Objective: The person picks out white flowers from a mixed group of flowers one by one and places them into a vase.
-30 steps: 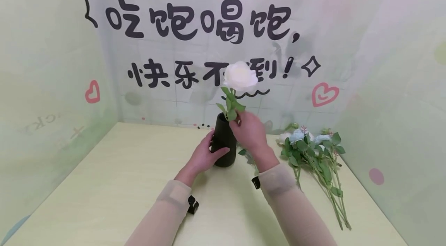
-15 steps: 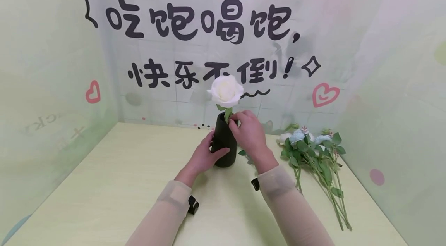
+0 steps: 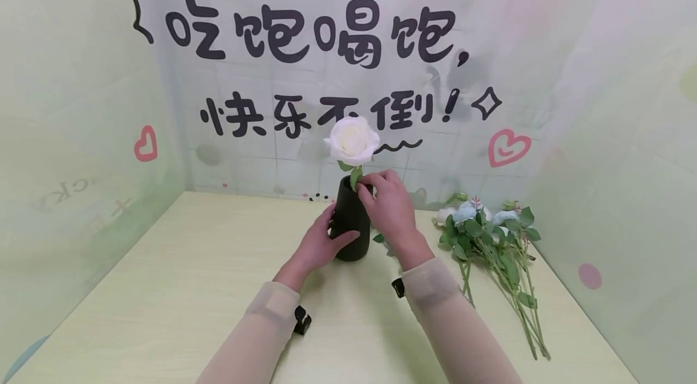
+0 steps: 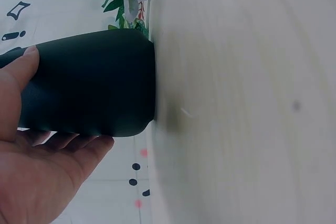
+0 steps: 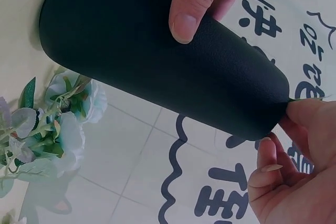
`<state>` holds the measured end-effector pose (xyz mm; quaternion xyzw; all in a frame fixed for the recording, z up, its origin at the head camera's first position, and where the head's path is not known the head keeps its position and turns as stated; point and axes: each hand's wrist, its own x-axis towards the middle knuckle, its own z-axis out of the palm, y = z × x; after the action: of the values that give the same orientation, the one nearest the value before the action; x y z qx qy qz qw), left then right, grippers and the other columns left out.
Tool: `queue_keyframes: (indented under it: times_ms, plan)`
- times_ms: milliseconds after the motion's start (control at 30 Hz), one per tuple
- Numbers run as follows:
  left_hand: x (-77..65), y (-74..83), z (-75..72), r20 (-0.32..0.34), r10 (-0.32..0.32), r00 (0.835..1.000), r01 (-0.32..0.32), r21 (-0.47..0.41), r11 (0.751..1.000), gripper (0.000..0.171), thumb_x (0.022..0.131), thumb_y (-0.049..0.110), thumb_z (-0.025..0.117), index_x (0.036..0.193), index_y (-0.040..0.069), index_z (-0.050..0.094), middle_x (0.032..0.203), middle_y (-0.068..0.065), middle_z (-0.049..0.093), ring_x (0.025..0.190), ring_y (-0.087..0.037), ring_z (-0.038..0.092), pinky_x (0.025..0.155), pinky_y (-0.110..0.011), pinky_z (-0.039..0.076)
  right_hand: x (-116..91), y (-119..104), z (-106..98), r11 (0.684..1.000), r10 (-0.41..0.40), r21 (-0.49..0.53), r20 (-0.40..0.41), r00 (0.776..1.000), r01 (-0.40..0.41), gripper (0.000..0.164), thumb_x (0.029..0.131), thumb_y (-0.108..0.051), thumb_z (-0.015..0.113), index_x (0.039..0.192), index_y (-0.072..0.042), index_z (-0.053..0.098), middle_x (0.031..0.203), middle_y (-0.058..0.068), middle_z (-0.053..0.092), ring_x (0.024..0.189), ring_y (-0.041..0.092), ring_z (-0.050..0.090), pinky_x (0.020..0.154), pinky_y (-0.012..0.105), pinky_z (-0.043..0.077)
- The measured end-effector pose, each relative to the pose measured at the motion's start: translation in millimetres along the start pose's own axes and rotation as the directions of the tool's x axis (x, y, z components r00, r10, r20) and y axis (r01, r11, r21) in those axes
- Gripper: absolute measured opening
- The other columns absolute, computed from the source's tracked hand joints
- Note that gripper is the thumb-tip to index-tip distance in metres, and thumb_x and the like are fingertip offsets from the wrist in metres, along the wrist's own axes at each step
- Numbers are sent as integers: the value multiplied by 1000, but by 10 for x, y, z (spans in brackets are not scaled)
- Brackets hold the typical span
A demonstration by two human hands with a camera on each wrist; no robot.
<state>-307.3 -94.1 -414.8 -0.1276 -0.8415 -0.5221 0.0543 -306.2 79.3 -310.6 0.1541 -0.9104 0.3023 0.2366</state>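
A black vase [image 3: 350, 224] stands upright on the table. My left hand [image 3: 316, 245] grips its side, thumb across the front and fingers round the back, as the left wrist view also shows on the vase [image 4: 94, 82]. A white rose [image 3: 354, 142] rises above the vase's mouth, its stem down inside. My right hand [image 3: 392, 205] pinches the rose by its stem and leaf right at the rim. In the right wrist view the thumb and fingers of the right hand [image 5: 294, 156] meet at the rim. The lower stem is hidden inside the vase.
On the right of the table [image 3: 152, 287] lies a bunch of flowers [image 3: 484, 227] with white and pale blue heads, stems toward the front. Some leaves [image 3: 379, 238] show behind my right wrist. A printed backdrop [image 3: 305, 75] closes off the back and both sides.
The white rose has come down and slightly left, its stem deeper in the vase, the right hand keeping near the rim. Over the last half second almost nothing moves. The left hand stays on the vase.
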Motion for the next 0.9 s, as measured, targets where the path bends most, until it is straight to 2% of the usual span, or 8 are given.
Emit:
queue_keyframes:
  times_ms: [200,400,533,600,633,733,833,900]
  plan:
    - [1,5,-4,-4,1,1000,-1,-3,1000,84,102,38,79,170,11,38,167,-20,51,155,-44,51,128,-59,44,16,-14,25,999,-28,-22,-33,999,27,22,108,-25,71,118,-10,84,114,14,69,108,32,68,88,50,62]
    - [14,-11,-5,2,1,1000,-1,-18,1000,83,102,38,80,169,12,39,166,-18,52,155,-43,51,129,-57,43,23,-13,32,999,-29,-27,4,1000,29,25,108,-24,69,119,-7,83,117,16,69,112,33,67,93,51,61]
    - [16,-42,-3,4,30,1000,-30,-40,999,84,102,43,80,169,12,40,163,-20,54,153,-45,52,128,-60,43,4,5,23,1000,-11,1,29,1000,11,27,107,-23,67,122,-7,82,123,16,67,116,34,66,96,51,60]
    - [15,-62,0,-1,45,999,-45,-38,998,85,101,48,79,168,12,42,162,-21,55,151,-47,53,126,-63,44,-10,12,16,1000,-6,12,36,999,6,28,106,-23,66,123,-8,82,124,15,67,113,33,66,96,51,60]
    - [45,-128,13,-7,74,997,-74,-25,997,86,101,51,78,168,12,42,161,-21,56,149,-47,55,124,-61,47,-17,14,12,1000,-6,14,37,999,6,28,106,-24,66,124,-8,81,125,15,67,112,32,66,95,50,60]
    - [46,-137,13,-12,83,997,-83,-11,997,87,100,54,77,167,11,43,159,-22,57,147,-48,56,121,-62,49,-52,21,-9,999,-15,31,32,999,14,29,105,-25,67,125,-8,81,125,14,67,106,32,67,92,49,61]
    - [36,-117,9,-8,60,998,-60,-15,998,86,101,50,78,169,11,40,162,-21,55,149,-48,55,123,-62,48,-101,45,-32,998,-41,46,15,999,40,29,106,-24,67,127,-7,79,126,15,68,103,33,69,90,48,62]
    - [0,-35,-8,-1,10,1000,-10,-25,1000,87,101,45,80,170,12,39,165,-20,53,153,-48,51,127,-62,44,-139,70,-51,997,-52,59,3,999,52,29,106,-23,66,128,-8,79,128,14,67,104,34,70,89,48,64]
